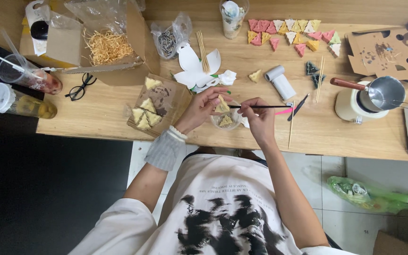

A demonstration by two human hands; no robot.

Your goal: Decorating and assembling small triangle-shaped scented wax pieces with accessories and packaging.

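Both grips look tight: my left hand (201,109) pinches a yellow triangle (222,105), right hand (256,115) pinches a thin brush (260,106); near the table's (327,132) front edge, I judge a slip could smear it.

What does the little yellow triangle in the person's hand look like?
The triangle is small, pale yellow with darker marks, and looks like a molded piece. The left hand pinches it in its fingers above a small clear cup. The thin brush in the right hand points its tip at it.
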